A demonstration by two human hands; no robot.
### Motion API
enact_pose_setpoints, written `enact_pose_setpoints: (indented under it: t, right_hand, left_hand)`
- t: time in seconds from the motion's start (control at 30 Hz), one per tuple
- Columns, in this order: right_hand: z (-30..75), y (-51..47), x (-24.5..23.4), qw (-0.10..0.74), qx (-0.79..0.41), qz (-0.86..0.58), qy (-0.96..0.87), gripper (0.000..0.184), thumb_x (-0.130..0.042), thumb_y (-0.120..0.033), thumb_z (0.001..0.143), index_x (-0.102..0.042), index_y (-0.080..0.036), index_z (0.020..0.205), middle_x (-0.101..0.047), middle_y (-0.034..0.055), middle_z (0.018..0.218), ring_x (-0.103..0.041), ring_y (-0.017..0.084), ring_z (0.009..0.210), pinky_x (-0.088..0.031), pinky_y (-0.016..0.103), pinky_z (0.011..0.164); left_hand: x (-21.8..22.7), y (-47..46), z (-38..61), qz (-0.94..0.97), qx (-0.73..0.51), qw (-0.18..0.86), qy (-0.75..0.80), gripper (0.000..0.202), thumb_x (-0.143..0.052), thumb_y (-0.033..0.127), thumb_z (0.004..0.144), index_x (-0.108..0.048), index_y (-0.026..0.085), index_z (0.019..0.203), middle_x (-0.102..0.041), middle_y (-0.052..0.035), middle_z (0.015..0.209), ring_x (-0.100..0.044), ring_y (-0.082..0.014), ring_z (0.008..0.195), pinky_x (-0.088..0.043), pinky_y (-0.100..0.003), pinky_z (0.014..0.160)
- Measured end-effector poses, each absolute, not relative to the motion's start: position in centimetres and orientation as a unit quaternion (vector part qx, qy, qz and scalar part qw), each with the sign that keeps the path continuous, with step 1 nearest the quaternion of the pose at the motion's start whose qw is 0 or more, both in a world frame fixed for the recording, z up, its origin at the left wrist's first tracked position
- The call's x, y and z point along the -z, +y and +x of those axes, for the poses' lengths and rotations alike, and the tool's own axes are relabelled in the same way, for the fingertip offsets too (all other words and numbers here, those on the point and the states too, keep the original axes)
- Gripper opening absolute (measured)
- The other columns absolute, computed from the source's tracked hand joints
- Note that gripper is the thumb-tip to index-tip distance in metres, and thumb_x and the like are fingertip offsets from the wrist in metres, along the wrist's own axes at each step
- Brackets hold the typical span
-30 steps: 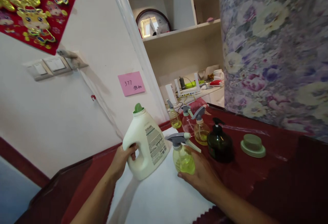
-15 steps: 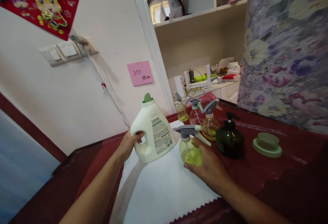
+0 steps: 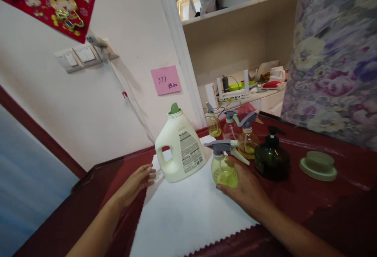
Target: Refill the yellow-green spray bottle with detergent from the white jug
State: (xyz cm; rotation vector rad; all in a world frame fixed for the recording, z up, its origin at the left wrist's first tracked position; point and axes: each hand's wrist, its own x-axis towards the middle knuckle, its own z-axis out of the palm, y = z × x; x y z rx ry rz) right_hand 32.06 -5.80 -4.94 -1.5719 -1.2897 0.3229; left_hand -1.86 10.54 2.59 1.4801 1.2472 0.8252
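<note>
A large pale detergent jug (image 3: pixel 171 163) with a green spout at its open neck stands on a white cloth (image 3: pixel 188 214). Just left of the jug's handle, my left hand (image 3: pixel 140 180) is off it, fingers apart and holding nothing. My right hand (image 3: pixel 250 188) grips a clear spray bottle (image 3: pixel 224 170) from its right side. Yellow-green liquid fills the lower part of that bottle, and its grey-and-white trigger head is on top. The bottle is upright over the cloth; whether its base touches the cloth I cannot tell.
Behind the held bottle stand an amber spray bottle (image 3: pixel 247 143), a pinkish one (image 3: pixel 231 129) and a yellowish one (image 3: pixel 213 125). A dark green pump bottle (image 3: pixel 271 159) and a green lidded dish (image 3: pixel 318 165) sit to the right. A white router (image 3: pixel 234 94) is on the shelf behind.
My left hand has let go of the jug's handle and moved away to the lower left. The right hand still holds the spray bottle. The view has shifted slightly.
</note>
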Motion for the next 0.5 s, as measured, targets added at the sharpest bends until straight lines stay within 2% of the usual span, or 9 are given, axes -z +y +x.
enact_pose_setpoints:
  t: [0.07, 0.17, 0.23, 0.4, 0.5]
  right_hand:
    - [32.0, -5.8, 4.8, 0.503, -0.141, -0.661, -0.539, 0.076, -0.074, -0.036, 0.073, -0.05, -0.013, 0.141, -0.059, 0.0195, 0.142, -0.055, 0.037, 0.132, -0.043, 0.053, 0.112]
    - [32.0, -6.0, 4.6, 0.492, -0.146, -0.666, -0.541, 0.079, -0.074, -0.038, 0.073, -0.048, -0.01, 0.143, -0.057, 0.0217, 0.143, -0.054, 0.039, 0.132, -0.042, 0.056, 0.111]
    - [32.0, -6.1, 4.5, 0.489, -0.147, -0.666, -0.544, 0.077, -0.072, -0.038, 0.075, -0.048, -0.01, 0.143, -0.057, 0.0213, 0.144, -0.053, 0.039, 0.134, -0.042, 0.056, 0.111]
    - [31.7, -6.3, 4.4, 0.486, -0.151, -0.654, -0.559, 0.076, -0.074, -0.036, 0.074, -0.05, -0.013, 0.143, -0.056, 0.0196, 0.146, -0.049, 0.039, 0.138, -0.042, 0.054, 0.112]
    - [31.6, -6.4, 4.3, 0.489, -0.155, -0.649, -0.561, 0.079, -0.075, -0.038, 0.072, -0.05, -0.012, 0.143, -0.055, 0.0206, 0.147, -0.048, 0.039, 0.139, -0.041, 0.054, 0.114]
  left_hand:
    - [-2.0, 10.4, -2.7, 0.602, -0.33, 0.481, 0.545, 0.052, -0.084, 0.056, 0.068, -0.074, 0.018, 0.102, -0.075, -0.0161, 0.111, -0.071, -0.0323, 0.103, -0.056, -0.046, 0.091]
    - [-1.9, 10.1, -3.0, 0.596, -0.375, 0.414, 0.577, 0.05, -0.088, 0.053, 0.064, -0.075, 0.021, 0.1, -0.072, -0.0147, 0.122, -0.062, -0.0351, 0.119, -0.051, -0.045, 0.097]
    - [-2.4, 9.6, -2.4, 0.598, -0.423, 0.364, 0.575, 0.05, -0.087, 0.052, 0.063, -0.073, 0.021, 0.101, -0.07, -0.013, 0.124, -0.058, -0.0344, 0.123, -0.049, -0.042, 0.099]
    - [-4.3, 5.4, 2.3, 0.647, -0.462, 0.341, 0.502, 0.041, -0.082, 0.051, 0.069, -0.074, 0.024, 0.099, -0.075, -0.007, 0.106, -0.066, -0.0282, 0.102, -0.051, -0.035, 0.086]
    - [-5.2, 1.8, 6.5, 0.715, -0.411, 0.366, 0.431, 0.034, -0.079, 0.048, 0.074, -0.078, 0.025, 0.099, -0.074, -0.0104, 0.108, -0.065, -0.0297, 0.095, -0.05, -0.04, 0.085]
